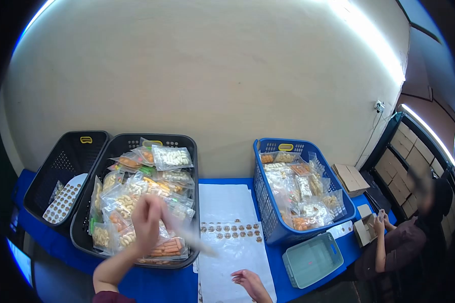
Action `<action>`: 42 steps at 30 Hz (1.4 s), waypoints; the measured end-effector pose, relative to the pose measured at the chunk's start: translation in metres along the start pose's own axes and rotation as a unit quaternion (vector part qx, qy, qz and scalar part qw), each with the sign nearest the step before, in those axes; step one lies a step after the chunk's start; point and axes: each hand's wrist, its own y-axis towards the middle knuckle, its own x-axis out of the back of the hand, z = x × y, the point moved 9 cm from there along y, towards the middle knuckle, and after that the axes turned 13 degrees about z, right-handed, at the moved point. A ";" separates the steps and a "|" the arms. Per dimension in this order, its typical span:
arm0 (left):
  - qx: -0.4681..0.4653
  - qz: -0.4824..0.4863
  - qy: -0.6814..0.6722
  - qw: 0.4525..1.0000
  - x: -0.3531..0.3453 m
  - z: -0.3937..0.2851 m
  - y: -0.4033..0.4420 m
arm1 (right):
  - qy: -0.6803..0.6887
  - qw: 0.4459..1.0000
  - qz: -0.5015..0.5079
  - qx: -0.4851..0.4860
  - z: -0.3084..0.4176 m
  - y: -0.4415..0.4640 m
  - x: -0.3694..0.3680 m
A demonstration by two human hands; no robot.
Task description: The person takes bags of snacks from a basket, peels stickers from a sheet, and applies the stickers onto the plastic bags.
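Observation:
My left hand [147,222] is raised over the black basket [193,202] of snack packs, its fingers closed on a clear plastic pack [199,244] smeared by motion; what is inside it cannot be made out. My right hand [251,284] hovers low over the white sticker sheet [227,202], fingers stretched out and apart. Rows of small round brown stickers [230,235] run across that sheet. Beneath my left hand lie many clear bags, among them a pack of orange-brown sticks [166,248] and one of white pieces [172,157].
At the left, another black basket [45,174] contains a sticker sheet [64,199]. A blue basket [268,209] of snack packs stands right, with a pale green tray [313,260] in front. Further right, a co-worker [399,242] handles something small by a cardboard box [365,230].

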 end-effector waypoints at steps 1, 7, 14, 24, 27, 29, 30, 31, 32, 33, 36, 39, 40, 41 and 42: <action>-0.033 0.018 -0.022 0.999 -0.021 -0.001 -0.020 | 0.035 0.997 0.066 -0.027 -0.010 0.002 -0.013; 0.120 0.118 -0.185 0.968 -0.117 0.086 -0.093 | 0.203 0.923 0.313 -0.093 -0.044 -0.006 -0.087; 0.285 0.155 -0.427 0.844 -0.159 0.142 -0.115 | 0.223 0.968 0.113 0.027 0.004 -0.015 -0.036; 0.364 0.158 -0.244 0.885 -0.165 0.154 -0.147 | -0.052 0.998 0.007 -0.034 0.005 -0.019 -0.040; 0.327 0.083 -0.285 0.897 -0.119 0.121 -0.117 | -0.248 0.967 0.016 -0.052 -0.018 -0.015 -0.026; 0.244 0.087 -0.261 0.930 -0.091 0.092 -0.105 | -0.311 0.947 0.015 -0.075 -0.037 -0.013 -0.019; 0.214 0.031 -0.207 0.954 -0.074 0.076 -0.102 | -0.327 0.940 0.011 -0.098 -0.049 -0.012 -0.013; 0.165 -0.022 -0.167 0.972 -0.063 0.058 -0.090 | -0.343 0.932 0.009 -0.119 -0.059 -0.011 -0.008; 0.137 -0.060 -0.131 0.980 -0.050 0.054 -0.088 | -0.315 0.938 0.017 -0.144 -0.068 -0.010 -0.004; 0.110 -0.099 -0.094 0.984 -0.034 0.049 -0.088 | -0.311 0.939 0.028 -0.145 -0.078 -0.008 0.003; 0.144 -0.182 -0.068 0.970 0.002 0.071 -0.101 | -0.275 0.943 0.065 -0.176 -0.117 0.007 0.037; 0.174 -0.278 -0.092 0.940 0.002 0.072 -0.094 | -0.398 0.897 -0.022 -0.192 -0.122 0.030 0.077; 0.177 -0.213 -0.101 0.956 0.002 0.079 -0.098 | -0.443 0.879 -0.045 -0.169 -0.121 0.042 0.091; 0.177 -0.206 -0.084 0.959 0.002 0.077 -0.097 | -0.487 0.859 -0.068 -0.143 -0.121 0.056 0.104; 0.177 -0.198 -0.066 0.962 0.000 0.075 -0.094 | -0.528 0.836 -0.090 -0.117 -0.115 0.067 0.108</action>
